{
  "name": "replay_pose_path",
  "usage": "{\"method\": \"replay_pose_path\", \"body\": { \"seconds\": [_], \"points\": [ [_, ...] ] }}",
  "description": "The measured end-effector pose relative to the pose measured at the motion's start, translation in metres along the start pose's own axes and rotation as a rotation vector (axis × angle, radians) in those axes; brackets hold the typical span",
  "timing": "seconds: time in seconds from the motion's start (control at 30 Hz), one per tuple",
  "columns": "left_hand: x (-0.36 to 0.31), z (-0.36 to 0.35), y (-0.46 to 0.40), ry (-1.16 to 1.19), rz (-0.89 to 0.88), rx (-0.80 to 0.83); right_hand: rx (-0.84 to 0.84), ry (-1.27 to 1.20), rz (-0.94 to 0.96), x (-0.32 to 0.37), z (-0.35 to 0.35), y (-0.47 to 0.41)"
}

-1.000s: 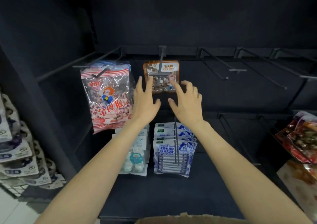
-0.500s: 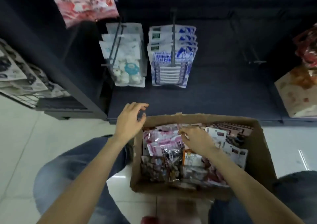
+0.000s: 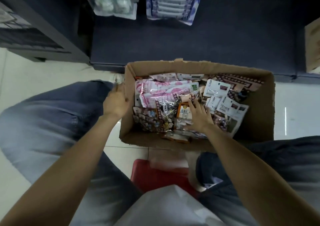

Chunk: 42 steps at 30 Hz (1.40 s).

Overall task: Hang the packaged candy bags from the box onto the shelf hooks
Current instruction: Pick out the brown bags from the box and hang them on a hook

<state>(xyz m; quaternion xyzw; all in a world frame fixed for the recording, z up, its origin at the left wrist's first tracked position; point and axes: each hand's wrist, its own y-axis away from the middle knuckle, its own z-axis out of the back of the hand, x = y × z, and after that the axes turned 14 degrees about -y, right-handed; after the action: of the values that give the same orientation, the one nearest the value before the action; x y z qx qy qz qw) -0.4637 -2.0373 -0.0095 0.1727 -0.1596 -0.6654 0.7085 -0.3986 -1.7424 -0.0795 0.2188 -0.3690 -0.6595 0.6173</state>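
Note:
An open cardboard box stands on the floor between my knees, full of packaged candy bags. Pink bags lie at its left, white-labelled bags at its right, dark patterned ones along the back. My right hand is inside the box, its fingers spread flat on an orange-topped bag in the middle. My left hand rests against the outside of the box's left wall, fingers fairly straight, blurred. No shelf hook shows clearly.
Behind the box is the dark shelf base. Above it hang white-and-teal packets and blue-and-white packets. Another carton is at the right edge. A red stool is under me, on white floor tiles.
My view dropped from the upper hooks to the box. Both hands came down from the hung brown bag. The right went into the box and the left to its left wall.

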Motion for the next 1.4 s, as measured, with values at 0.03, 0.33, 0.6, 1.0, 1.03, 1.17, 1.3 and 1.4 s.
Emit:
{"method": "replay_pose_path", "body": {
  "seconds": [0.03, 0.33, 0.6, 1.0, 1.03, 1.17, 1.3, 1.4],
  "points": [
    [0.0, -0.001, 0.001, 0.003, -0.004, -0.023, -0.004, -0.001, 0.011, 0.0, 0.0, 0.002],
    [-0.002, -0.002, 0.004, -0.018, -0.017, -0.066, 0.068, 0.313, 0.249, 0.025, -0.012, 0.025],
    [-0.004, 0.0, 0.004, -0.075, -0.025, -0.043, -0.065, 0.507, 0.369, 0.034, -0.019, 0.021],
    [-0.008, 0.002, 0.003, -0.122, -0.016, -0.021, -0.121, 0.264, 0.209, 0.032, -0.007, 0.01],
    [-0.008, 0.003, 0.003, -0.111, -0.011, -0.014, -0.11, 0.192, 0.173, 0.032, -0.004, 0.01],
    [-0.013, 0.008, 0.012, 0.042, -0.019, -0.092, -0.113, -0.018, 0.137, 0.027, 0.014, 0.023],
    [-0.048, 0.04, 0.033, 0.09, -0.366, -0.107, -0.205, -0.042, 0.306, 0.034, 0.056, 0.048],
    [-0.082, 0.063, 0.048, -0.15, -0.65, 0.105, -0.301, 0.068, 0.523, 0.054, 0.098, 0.074]
  ]
}}
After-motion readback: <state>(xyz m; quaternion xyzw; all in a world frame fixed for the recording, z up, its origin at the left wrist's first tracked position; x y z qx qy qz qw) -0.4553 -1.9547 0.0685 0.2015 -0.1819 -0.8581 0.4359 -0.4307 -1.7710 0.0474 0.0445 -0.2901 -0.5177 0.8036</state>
